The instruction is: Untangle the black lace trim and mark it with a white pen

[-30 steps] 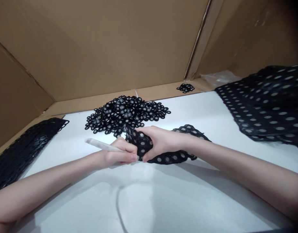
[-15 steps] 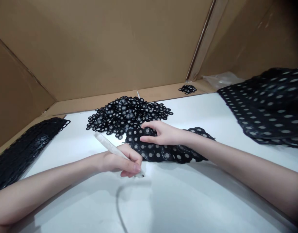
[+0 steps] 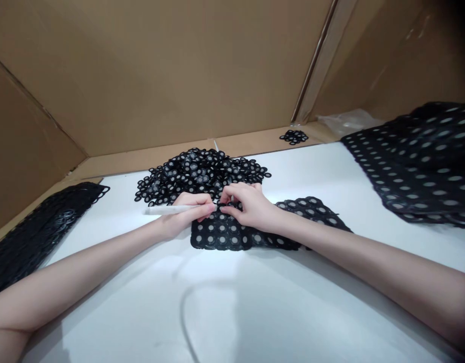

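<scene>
A black openwork sheet with rows of pale dots (image 3: 221, 237) lies on the white table. My left hand (image 3: 190, 212) grips a white pen-shaped tool (image 3: 160, 209), its tip at the sheet's far edge and partly hidden by the fingers. Beside it, my right hand (image 3: 247, 204) pinches that same far edge, thumb and forefinger close to the tool's tip. Just behind both hands rises a heap of small black rings with pale centres (image 3: 194, 169).
At the left lies a folded black lace-like bundle (image 3: 47, 227). A large dotted black sheet (image 3: 425, 166) drapes over the right side. A few black rings (image 3: 293, 136) and a clear plastic bag (image 3: 348, 122) rest near the cardboard wall (image 3: 179, 75). The white tabletop (image 3: 141, 312) extends in front.
My left hand with the tool has moved up from the table to the sheet's far edge. My right hand has closed from a loose spread into a pinch there. The sheet lies flatter.
</scene>
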`<state>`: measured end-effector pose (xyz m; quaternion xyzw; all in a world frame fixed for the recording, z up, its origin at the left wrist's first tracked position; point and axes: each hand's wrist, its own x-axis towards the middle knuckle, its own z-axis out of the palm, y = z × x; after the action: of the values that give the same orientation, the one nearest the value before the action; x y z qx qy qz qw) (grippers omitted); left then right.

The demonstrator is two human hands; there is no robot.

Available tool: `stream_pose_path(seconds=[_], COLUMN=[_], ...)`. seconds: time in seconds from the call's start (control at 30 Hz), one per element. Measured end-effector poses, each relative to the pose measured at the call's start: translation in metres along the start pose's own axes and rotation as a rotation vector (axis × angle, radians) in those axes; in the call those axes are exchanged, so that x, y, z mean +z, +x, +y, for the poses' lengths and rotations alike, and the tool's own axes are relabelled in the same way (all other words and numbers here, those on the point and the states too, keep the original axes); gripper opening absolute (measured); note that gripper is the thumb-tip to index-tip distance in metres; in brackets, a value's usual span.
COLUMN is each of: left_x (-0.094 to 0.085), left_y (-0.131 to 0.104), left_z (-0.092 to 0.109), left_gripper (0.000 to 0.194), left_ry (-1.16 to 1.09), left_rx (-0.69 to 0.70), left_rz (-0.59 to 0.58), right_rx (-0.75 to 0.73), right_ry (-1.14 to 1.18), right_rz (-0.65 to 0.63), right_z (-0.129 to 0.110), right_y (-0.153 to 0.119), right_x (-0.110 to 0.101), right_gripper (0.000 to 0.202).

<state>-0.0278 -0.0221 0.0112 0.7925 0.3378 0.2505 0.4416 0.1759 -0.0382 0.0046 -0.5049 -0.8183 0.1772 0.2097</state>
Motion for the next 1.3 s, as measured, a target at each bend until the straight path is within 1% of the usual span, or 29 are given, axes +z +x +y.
stream_pose_path(seconds=[0.2,0.3,0.57,0.9,0.97,1.03,1.1,1.17,1.23,1.3], left_x=[0.000,0.000,-0.003,-0.002,-0.002,-0.002,-0.002,-0.001,0.000,0.001], left_y=[-0.001,0.000,0.003,0.005,0.004,0.002,-0.003,-0.008,-0.013,-0.016], left_z=[-0.002,-0.001,0.003,0.004,0.003,0.002,0.001,0.002,0.004,0.007], left_gripper=[0.037,0.038,0.036,0.040,0.039,0.039,0.038,0.037,0.037,0.037], left_ry=[0.159,0.209,0.215,0.221,0.219,0.195,0.132,0.069,0.064,0.098], left_rx=[0.072,0.102,0.079,0.071,0.080,0.075,0.066,0.063,0.073,0.077], left_rz=[-0.011,-0.037,-0.134,-0.182,-0.170,-0.136,-0.064,-0.010,-0.011,-0.052], right_rx=[0.011,0.003,-0.019,-0.039,-0.041,-0.040,-0.021,0.004,0.020,0.027], right_ry=[0.035,0.027,0.036,0.023,0.035,0.056,0.053,0.028,0.014,0.022], right_rz=[0.014,0.013,0.018,0.021,0.015,-0.008,-0.044,-0.077,-0.107,-0.128], right_z=[0.000,0.000,-0.002,0.000,0.000,-0.002,-0.004,-0.007,-0.008,-0.008], right_y=[0.001,0.001,0.000,0.000,-0.002,-0.003,-0.004,-0.004,-0.004,-0.003], right_x=[0.001,0.002,0.002,0.002,0.000,-0.002,-0.005,-0.006,-0.006,-0.006], right_gripper=[0.010,0.011,0.011,0.006,0.004,0.014,0.026,0.029,0.025,0.023])
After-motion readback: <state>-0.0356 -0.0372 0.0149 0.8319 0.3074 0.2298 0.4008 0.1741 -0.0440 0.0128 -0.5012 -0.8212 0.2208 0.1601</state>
